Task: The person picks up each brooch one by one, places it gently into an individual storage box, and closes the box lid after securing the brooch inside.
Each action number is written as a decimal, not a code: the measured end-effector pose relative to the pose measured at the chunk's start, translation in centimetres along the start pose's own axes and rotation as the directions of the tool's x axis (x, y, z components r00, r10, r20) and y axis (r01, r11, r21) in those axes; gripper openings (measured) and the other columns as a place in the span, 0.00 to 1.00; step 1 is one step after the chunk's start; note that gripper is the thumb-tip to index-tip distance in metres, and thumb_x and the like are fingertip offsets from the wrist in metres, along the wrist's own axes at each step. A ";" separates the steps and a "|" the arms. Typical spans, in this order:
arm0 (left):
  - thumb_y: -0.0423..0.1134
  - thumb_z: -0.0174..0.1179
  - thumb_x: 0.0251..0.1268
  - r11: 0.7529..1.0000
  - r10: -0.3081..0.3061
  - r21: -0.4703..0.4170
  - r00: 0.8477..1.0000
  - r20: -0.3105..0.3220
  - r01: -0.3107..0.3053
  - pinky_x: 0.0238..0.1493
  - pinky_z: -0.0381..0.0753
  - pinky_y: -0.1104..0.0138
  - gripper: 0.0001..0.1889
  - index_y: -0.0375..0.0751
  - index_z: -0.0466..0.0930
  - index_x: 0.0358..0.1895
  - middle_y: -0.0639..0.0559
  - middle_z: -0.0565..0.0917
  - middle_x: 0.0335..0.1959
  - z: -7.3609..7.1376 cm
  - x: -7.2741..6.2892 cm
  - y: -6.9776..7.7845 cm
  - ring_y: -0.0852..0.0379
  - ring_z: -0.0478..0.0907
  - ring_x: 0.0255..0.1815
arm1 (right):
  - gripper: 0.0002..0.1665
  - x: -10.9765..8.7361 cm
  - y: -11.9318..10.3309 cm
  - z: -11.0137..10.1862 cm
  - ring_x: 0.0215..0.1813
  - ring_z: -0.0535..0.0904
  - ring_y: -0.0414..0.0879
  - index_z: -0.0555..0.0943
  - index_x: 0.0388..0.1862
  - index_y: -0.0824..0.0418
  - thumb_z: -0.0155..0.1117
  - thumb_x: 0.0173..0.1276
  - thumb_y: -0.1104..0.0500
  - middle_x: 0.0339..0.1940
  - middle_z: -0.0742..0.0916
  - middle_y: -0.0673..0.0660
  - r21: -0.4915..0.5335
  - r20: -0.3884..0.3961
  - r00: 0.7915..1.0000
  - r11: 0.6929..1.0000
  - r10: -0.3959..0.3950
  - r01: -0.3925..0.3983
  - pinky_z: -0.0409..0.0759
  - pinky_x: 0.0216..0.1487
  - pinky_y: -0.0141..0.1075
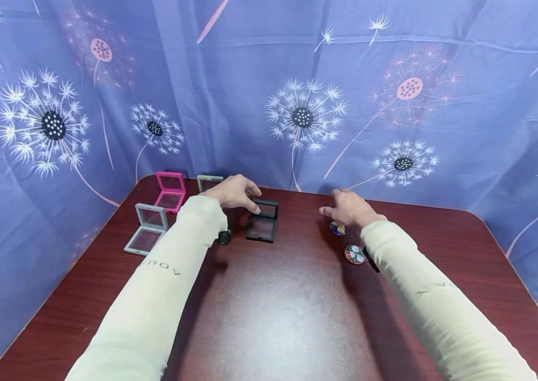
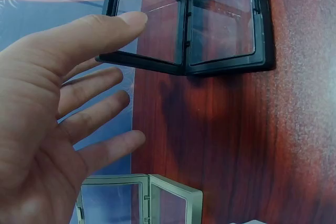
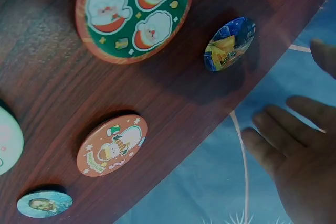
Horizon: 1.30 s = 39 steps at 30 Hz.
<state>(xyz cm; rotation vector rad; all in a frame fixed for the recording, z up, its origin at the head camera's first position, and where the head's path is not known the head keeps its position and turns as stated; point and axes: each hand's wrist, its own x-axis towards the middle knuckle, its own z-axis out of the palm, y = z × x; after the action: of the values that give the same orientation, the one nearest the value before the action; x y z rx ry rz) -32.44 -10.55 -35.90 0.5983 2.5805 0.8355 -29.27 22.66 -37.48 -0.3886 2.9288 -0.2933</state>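
Note:
A black hinged display frame (image 1: 263, 221) with clear panels stands unfolded on the table. Beside its upper left edge is my left hand (image 1: 236, 191), fingers spread; in the left wrist view the thumb overlaps one panel (image 2: 157, 24), and contact I cannot tell. My right hand (image 1: 348, 207) hovers with loose fingers over the far side of the table, apart from the round badges. Nearest to it is a blue and yellow badge (image 3: 229, 44). A larger green badge (image 3: 134, 17) with Santa faces lies closer to the wrist.
To the left stand more unfolded frames: pink (image 1: 170, 191), light grey (image 1: 147, 228) and pale green (image 1: 209, 182). The right wrist view also has an orange badge (image 3: 112, 146), a small teal badge (image 3: 44, 204) and a mint badge (image 3: 8, 141). A blue curtain (image 1: 249, 69) hangs behind the table.

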 end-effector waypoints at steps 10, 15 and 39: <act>0.37 0.78 0.62 1.000 -0.001 -0.017 1.000 -0.013 0.001 0.68 0.78 0.55 0.29 0.37 0.84 0.67 0.46 0.86 0.63 0.0 -0.1 -0.3 0.47 0.79 0.68 | 0.35 -1.2 1.3 0.3 0.59 0.82 0.68 0.78 0.62 0.74 0.77 0.69 0.49 0.50 0.87 0.70 0.032 0.067 0.993 0.995 -0.096 0.094 0.78 0.65 0.58; 0.36 0.78 0.62 1.000 -0.010 -0.023 1.000 -0.014 0.010 0.67 0.78 0.54 0.28 0.37 0.84 0.66 0.45 0.86 0.63 0.0 -0.2 -0.2 0.47 0.79 0.67 | 0.28 -1.8 2.0 0.4 0.46 0.82 0.60 0.80 0.49 0.70 0.82 0.64 0.51 0.35 0.85 0.59 0.033 0.096 0.988 0.992 -0.123 0.120 0.81 0.55 0.54; 0.34 0.77 0.64 1.000 0.018 -0.018 0.999 -0.035 -0.019 0.68 0.78 0.52 0.25 0.39 0.85 0.65 0.44 0.84 0.65 0.9 -0.2 -0.4 0.45 0.77 0.69 | 0.19 -2.9 3.6 2.4 0.44 0.80 0.57 0.87 0.46 0.68 0.81 0.62 0.57 0.45 0.82 0.64 0.067 -0.062 0.981 0.980 -0.182 0.186 0.81 0.53 0.55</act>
<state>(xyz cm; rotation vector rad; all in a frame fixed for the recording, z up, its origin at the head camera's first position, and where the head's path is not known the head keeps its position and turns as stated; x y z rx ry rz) -31.99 -10.53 -36.79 0.6087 2.5997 0.8821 -26.88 26.51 -40.14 -0.6525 2.9295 -0.4417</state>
